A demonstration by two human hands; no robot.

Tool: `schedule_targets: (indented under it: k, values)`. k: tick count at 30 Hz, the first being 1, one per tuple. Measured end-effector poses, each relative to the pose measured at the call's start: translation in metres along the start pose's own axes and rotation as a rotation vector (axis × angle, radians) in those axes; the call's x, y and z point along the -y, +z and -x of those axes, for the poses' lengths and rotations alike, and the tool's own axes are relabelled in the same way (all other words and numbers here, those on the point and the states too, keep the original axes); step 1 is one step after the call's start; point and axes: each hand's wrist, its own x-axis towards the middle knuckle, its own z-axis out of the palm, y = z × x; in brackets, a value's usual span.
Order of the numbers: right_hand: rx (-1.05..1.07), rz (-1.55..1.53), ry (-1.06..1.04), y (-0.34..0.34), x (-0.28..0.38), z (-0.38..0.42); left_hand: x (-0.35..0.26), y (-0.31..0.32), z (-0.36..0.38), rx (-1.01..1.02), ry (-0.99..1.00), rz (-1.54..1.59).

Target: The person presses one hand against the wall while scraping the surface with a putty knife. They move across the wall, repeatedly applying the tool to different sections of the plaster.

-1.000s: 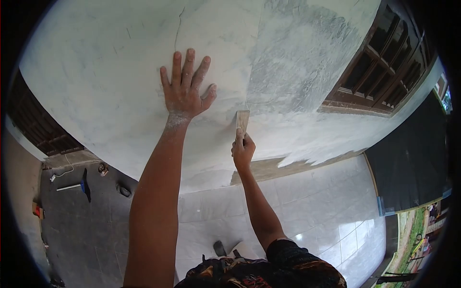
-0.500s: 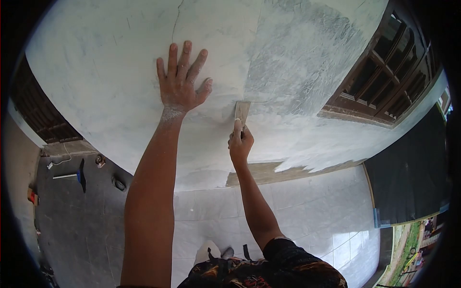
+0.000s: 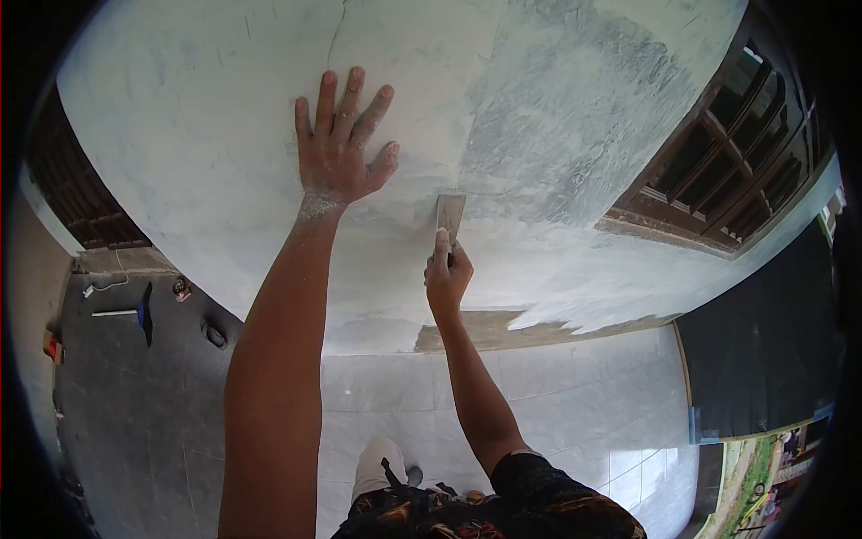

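Note:
My left hand (image 3: 339,148) lies flat on the white wall (image 3: 224,162) with its fingers spread, just below a thin crack. White powder coats its wrist and fingertips. Lower and to the right, my right hand (image 3: 448,274) is closed around a putty knife (image 3: 451,214), thumb along the tool. The broad blade points up and meets the wall at the lower left corner of a grey, roughly skimmed patch (image 3: 566,117). Most of the handle is hidden inside my fingers.
A brown wooden window (image 3: 727,153) is at right, dark shutters (image 3: 81,189) at left. Bare grey wall (image 3: 485,331) runs above the tiled floor (image 3: 395,395). A broom (image 3: 144,313) and a dark round object (image 3: 214,333) lie on the floor. A black sheet (image 3: 754,350) hangs at right.
The view has shifted slightly. My left hand keeps its flat pose on the wall. The putty knife stays in my right hand, its blade in nearly the same place against the wall.

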Motion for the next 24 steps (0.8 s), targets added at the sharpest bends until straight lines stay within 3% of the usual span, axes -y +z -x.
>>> schedule_targets:
  k: [24]
  values:
    - [-0.016, 0.009, 0.061, 0.015, -0.014, 0.014, 0.000, -0.002, 0.000, 0.032, -0.006, -0.008]
